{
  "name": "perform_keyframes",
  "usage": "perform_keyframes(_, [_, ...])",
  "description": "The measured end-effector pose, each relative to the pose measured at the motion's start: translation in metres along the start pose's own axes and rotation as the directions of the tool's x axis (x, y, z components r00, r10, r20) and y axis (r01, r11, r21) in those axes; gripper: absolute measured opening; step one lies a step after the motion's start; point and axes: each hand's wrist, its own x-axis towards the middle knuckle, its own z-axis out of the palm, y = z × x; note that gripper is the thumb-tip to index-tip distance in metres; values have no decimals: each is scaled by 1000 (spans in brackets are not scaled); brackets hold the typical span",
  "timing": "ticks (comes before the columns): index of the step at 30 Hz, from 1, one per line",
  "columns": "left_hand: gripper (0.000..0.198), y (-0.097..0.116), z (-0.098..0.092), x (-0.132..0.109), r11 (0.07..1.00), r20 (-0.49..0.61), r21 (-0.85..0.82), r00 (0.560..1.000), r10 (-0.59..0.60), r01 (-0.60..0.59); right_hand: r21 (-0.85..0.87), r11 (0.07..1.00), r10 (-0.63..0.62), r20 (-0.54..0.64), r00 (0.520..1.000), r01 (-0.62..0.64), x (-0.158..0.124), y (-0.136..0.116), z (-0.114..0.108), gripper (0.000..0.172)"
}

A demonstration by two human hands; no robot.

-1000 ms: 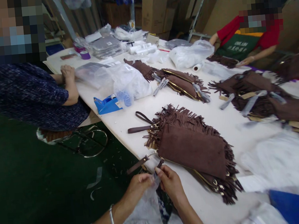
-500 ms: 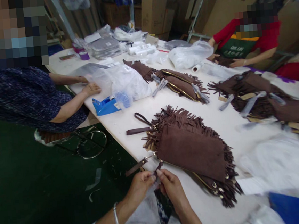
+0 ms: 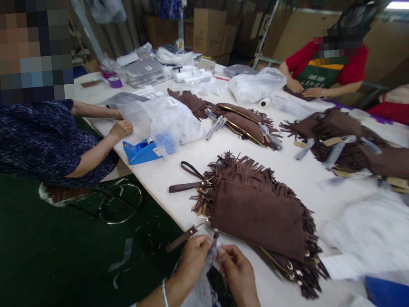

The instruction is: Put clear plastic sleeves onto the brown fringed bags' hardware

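Note:
A brown fringed suede clutch bag (image 3: 256,220) lies at the table's near edge, on top of at least one other with gold zip edges. A short dark strap wrapped in clear plastic (image 3: 212,253) hangs from its near left corner. My left hand (image 3: 192,259) is closed around this wrapped strap. My right hand (image 3: 239,272) is just to the right, thumb and fingers pinched together at the plastic's edge; what lies between the fingertips is hard to make out. Beside my left hand a brown wrist strap (image 3: 181,239) with a metal clip hangs over the edge.
A blue tape dispenser (image 3: 142,152) and white plastic bags (image 3: 175,113) lie by a co-worker's hand (image 3: 121,129) on the left. More fringed bags (image 3: 244,121) lie beyond, with a pile (image 3: 346,131) at right. Another person in red (image 3: 352,64) works across the white table (image 3: 179,194).
My right hand has drawn slightly away to the right and down from the wrapped strap, while my left hand stays on it. The whole view has shifted slightly.

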Motion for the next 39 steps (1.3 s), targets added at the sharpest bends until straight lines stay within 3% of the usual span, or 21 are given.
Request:
perform_keyframes(5, [46, 2, 4, 5, 1000, -21, -29, 1000, -3, 2, -34, 996, -79, -75, 994, 77, 9, -6, -4, 33])
perform_keyframes(12, [40, 10, 4, 2, 990, 12, -139, 1000, 18, -16, 87, 994, -64, -98, 993, 73, 8, 4, 1, 39])
perform_keyframes(21, [23, 13, 6, 9, 973, 58, -230, 998, 15, -2, 239, 971, -23, 8, 1000, 21, 16, -6, 10, 47])
perform_keyframes(28, [16, 9, -11, 12, 997, 61, -67, 997, 38, -34, 277, 961, 18, 15, 1000, -22, 15, -1, 4, 45])
perform_keyframes(31, [13, 14, -12, 10, 984, 160, -163, 986, -53, 79, 396, 913, 71, 71, 995, -94, 15, -5, 10, 49])
perform_keyframes(35, [20, 21, -15, 8, 900, 348, -295, 914, -211, 320, 513, 831, 129, 197, 972, -214, 16, -10, 11, 48])
perform_keyframes(39, [25, 18, -18, 7, 883, 377, -305, 897, -231, 356, 509, 811, 136, 315, 939, -288, 22, -14, 4, 44])
